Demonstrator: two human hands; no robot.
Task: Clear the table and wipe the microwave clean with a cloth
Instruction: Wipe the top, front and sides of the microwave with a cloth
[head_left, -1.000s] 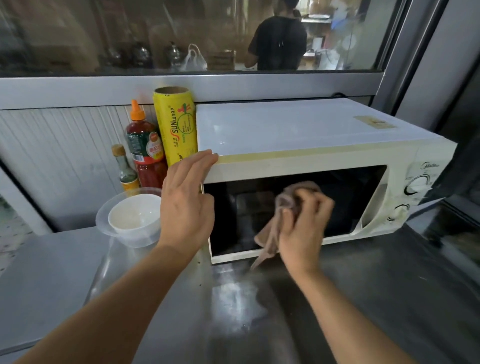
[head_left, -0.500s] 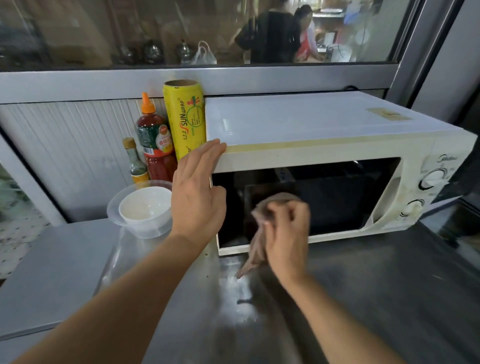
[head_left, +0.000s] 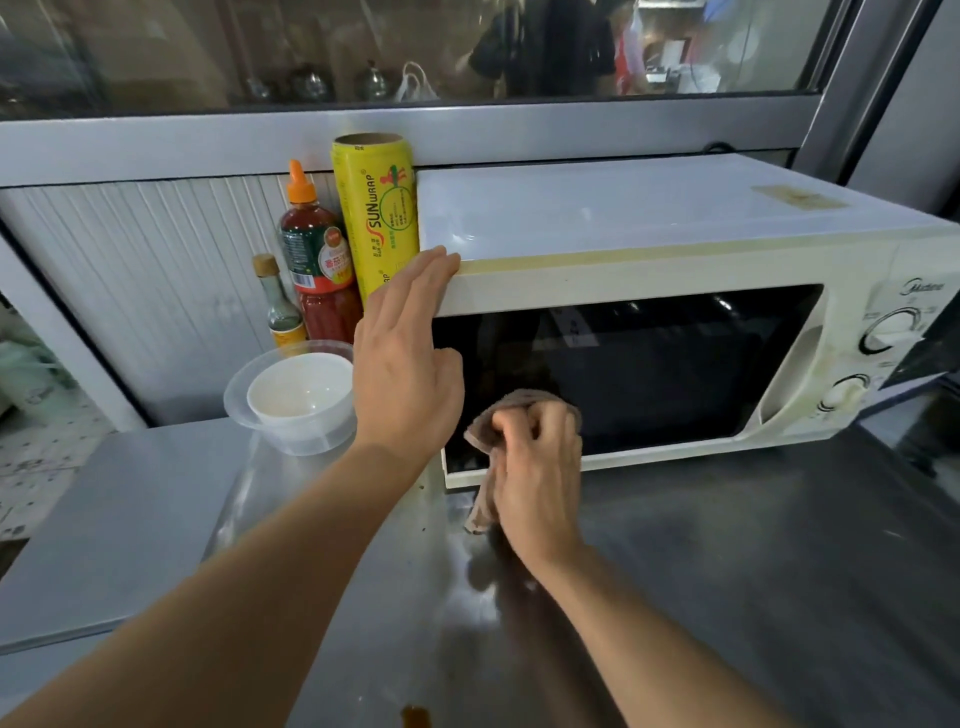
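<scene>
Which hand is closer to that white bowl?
Left. The left hand sits just right of the white bowl, steadying the microwave; the right hand is farther right, holding the cloth.

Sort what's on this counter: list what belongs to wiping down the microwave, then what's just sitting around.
Part of the job:
- microwave
- brown cloth, gripped by the right hand against the door
- left hand, flat on the microwave's top left corner

Just sitting there:
- yellow cling wrap roll
- red sauce bottle
- small glass bottle
- white bowl inside a clear plastic container
</scene>
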